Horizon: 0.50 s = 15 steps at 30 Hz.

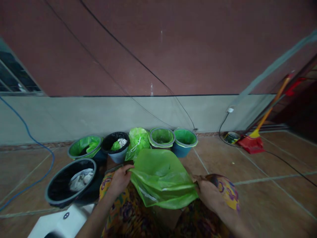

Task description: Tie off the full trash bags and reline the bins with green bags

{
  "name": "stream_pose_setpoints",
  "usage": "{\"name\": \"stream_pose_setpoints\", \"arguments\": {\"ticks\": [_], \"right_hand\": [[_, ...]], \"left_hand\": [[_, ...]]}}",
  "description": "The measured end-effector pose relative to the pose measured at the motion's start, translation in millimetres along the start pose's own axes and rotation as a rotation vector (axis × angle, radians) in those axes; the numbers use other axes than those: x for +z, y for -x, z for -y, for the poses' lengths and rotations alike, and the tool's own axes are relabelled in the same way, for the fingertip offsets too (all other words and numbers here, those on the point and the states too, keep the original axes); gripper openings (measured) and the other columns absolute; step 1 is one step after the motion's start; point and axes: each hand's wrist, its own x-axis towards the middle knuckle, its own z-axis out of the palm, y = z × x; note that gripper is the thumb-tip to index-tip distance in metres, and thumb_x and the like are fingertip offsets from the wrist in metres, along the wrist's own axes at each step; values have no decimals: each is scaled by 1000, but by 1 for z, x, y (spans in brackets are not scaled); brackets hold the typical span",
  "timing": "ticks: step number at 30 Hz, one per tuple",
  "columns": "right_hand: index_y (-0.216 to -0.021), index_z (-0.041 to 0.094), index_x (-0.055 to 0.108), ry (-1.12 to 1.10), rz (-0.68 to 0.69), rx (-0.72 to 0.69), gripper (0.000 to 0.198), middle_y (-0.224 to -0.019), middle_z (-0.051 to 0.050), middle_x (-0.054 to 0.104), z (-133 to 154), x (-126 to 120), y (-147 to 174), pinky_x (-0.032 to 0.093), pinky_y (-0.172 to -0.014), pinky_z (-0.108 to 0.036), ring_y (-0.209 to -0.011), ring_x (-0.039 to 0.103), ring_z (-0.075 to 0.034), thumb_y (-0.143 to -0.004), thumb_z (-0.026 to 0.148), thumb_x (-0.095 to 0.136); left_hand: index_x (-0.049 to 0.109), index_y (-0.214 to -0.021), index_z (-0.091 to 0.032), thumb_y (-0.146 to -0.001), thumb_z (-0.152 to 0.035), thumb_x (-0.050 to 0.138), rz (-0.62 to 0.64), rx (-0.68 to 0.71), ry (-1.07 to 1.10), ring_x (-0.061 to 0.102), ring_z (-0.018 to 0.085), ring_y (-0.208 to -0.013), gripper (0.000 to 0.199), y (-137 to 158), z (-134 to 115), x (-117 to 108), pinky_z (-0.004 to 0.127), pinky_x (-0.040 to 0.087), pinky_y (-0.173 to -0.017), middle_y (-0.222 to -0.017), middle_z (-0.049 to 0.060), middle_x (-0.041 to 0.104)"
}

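Folds are running from side to side across a green bag (pixel 160 185) in the head view, and the bag is spreading between the two hands, in front of the patterned clothing (pixel 131 211) over the person's legs. The left hand (pixel 121 180) is pinching the left edge, thumb and fingers pressed together on the plastic. The right hand (pixel 208 190) is gripping the right edge, its fingertips partly hiding against the bag. So the bag is lying rightward of the left hand and leftward of the right, its wider span seemingly running from grip to grip. Neither hand is clearly sitting nearer the middle, but the left grip is resting a little farther out from the body, so the line between them is slanting. The far part is rounding off toward the wall (pixel 138 114), while the near edge is sagging. Whether anything is standing beneath the plastic, I cannot tell. Beyond it, a tied sack (pixel 138 140) and a blue bucket (pixel 182 151) are standing near the wall; to the left, a large black bucket (pixel 58 188) is holding crumpled pale stuff (pixel 81 180).
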Motion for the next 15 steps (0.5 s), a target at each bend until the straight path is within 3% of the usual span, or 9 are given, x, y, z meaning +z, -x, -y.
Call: {"name": "stream_pose_setpoints", "arguments": {"ticks": [3, 6, 10, 15], "right_hand": [[-124, 17, 62, 67, 69, -5, 52, -120, -16, 67, 28, -3, -5, 50, -96, -41, -110, 64, -30, -73, 9, 57], [-144, 16, 44, -60, 124, -68, 70, -137, -15, 56, 70, -8, -9, 42, -107, -44, -129, 50, -31, -77, 19, 62], [-153, 18, 29, -335, 217, -186, 89, -151, -13, 41, 129, -11, -12, 33, -115, -47, -138, 39, -29, -75, 33, 70], [-156, 18, 18, -550, 249, -88, 115, -155, -14, 36, 178, 0, -21, 30, -116, -49, -143, 33, -31, -62, 40, 81]], "left_hand": [[74, -105, -20, -81, -19, 44, -62, 12, 69, 71, 19, -87, 39, -1, -16, -4, 28, 53, -82, -97, 3, 77], [74, -105, -18, -80, -21, 45, -45, 20, 186, 69, 18, -71, 39, -2, -36, -4, 26, 53, -69, -84, 2, 76], [74, -103, -17, -78, -20, 47, -12, 48, 341, 65, 14, -58, 37, -2, -59, -1, 24, 51, -58, -79, 1, 74], [74, -99, -17, -78, -20, 48, -19, 77, 442, 64, 14, -61, 34, 0, -77, 2, 23, 50, -59, -74, 0, 72]]}}
